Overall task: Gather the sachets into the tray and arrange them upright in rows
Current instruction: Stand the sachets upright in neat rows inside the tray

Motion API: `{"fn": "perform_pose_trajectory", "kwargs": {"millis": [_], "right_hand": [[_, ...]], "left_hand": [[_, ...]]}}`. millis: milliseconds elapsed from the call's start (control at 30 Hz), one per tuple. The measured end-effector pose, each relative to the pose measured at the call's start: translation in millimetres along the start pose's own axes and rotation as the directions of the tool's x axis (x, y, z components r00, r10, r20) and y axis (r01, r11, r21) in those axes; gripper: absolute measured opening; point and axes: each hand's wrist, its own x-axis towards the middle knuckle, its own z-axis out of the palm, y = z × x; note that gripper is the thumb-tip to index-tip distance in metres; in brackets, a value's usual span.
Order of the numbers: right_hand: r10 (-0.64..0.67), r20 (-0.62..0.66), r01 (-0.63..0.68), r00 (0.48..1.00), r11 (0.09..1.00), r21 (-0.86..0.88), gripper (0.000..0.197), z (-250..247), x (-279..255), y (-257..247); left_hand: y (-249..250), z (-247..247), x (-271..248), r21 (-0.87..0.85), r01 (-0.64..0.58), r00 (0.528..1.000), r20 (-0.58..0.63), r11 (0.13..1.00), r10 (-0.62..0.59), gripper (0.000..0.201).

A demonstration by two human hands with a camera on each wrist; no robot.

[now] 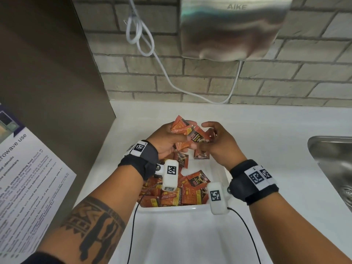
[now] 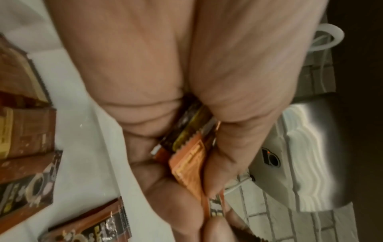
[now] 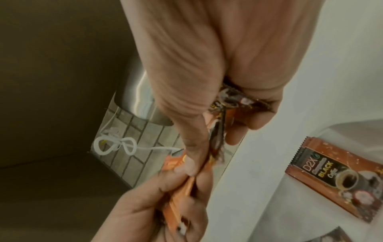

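Above the far end of the white tray (image 1: 192, 209), both hands met over a fanned bunch of orange-and-brown sachets (image 1: 182, 130). The left hand (image 1: 167, 140) had its fingers curled round the bunch, thumb on one side and fingers on the other, so the packets stood clamped on edge between them; the left wrist view showed their serrated ends poking out from the closed palm. The right hand (image 1: 219, 141) pinched the right side of the same bunch — its thumb and fingers folded over a packet printed "D2X Black Coffee", with more foil tucked in the palm in the right wrist view.

Below the hands the tray sat on the white worktop (image 1: 276, 149), its near end toward the worktop's front edge. A loose heap of sachets (image 1: 182, 195) filled the tray's near and left part, lying flat and overlapping at all angles, not in rows. One packet (image 1: 202, 155) lay apart at the far end of the tray, directly under the right hand.

At the worktop's right edge lay a steel sink (image 1: 331, 159) — on the brick wall behind it hung a metal hand dryer (image 1: 232, 27) with a looped white cable (image 1: 140, 35).
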Motion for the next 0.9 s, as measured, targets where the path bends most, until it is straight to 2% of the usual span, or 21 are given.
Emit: {"fn": "perform_pose_trajectory", "kwargs": {"millis": [67, 133, 233, 300, 367, 467, 567, 633, 767, 900], "right_hand": [[0.043, 0.035, -0.044, 0.998, 0.998, 0.035, 0.071, -4.8, 1.7, 0.2], [0.085, 0.126, -0.095, 0.988, 0.993, 0.071, 0.068, -8.3, 2.5, -1.2], [0.078, 0.334, -0.170, 0.939, 0.952, 0.254, 0.050, -10.7, -2.2, -7.0], [0.084, 0.367, -0.206, 0.927, 0.929, 0.307, 0.042, -12.7, -3.6, -8.3], [0.114, 0.300, -0.216, 0.947, 0.917, 0.335, 0.039, -14.5, -3.3, -8.5], [0.065, 0.192, -0.114, 0.979, 0.960, 0.257, 0.025, -13.8, -3.8, -7.7], [0.054, 0.171, -0.095, 0.984, 0.966, 0.242, 0.033, -9.2, -5.2, -6.7], [0.057, 0.127, -0.089, 0.990, 0.962, 0.259, 0.039, -7.2, -4.0, -5.6], [0.014, -0.004, -0.013, 1.000, 0.967, 0.256, 0.030, -9.2, -2.2, -5.8], [-0.099, -0.133, 0.122, 0.986, 0.977, 0.174, 0.022, -8.8, -1.2, -3.4]], "left_hand": [[1.5, -0.7, -2.0, 0.046, -0.023, 0.999, 0.023, 0.999, 0.022, 0.045], [2.0, 0.2, -3.6, 0.093, -0.055, 0.998, 0.049, 0.994, 0.050, 0.041], [2.8, 5.1, -4.1, 0.131, -0.066, 0.996, 0.068, 0.989, 0.058, 0.036], [3.7, 7.1, -3.4, 0.097, -0.032, 0.998, 0.054, 0.995, 0.027, 0.030], [4.5, 7.3, -3.5, 0.006, 0.019, 0.999, 0.030, 1.000, -0.019, 0.031], [2.3, 7.3, -4.1, -0.032, 0.003, 1.000, 0.023, 0.999, -0.002, 0.039], [0.3, 12.4, -6.2, 0.005, -0.021, 1.000, 0.004, 1.000, 0.021, 0.041], [0.3, 15.1, -6.3, -0.004, -0.001, 1.000, -0.017, 1.000, 0.001, 0.035], [1.1, 17.2, -6.4, -0.161, 0.077, 0.995, -0.048, 0.984, -0.086, 0.025], [0.8, 20.2, -3.1, -0.295, 0.093, 0.983, -0.126, 0.951, -0.135, 0.026]]}}
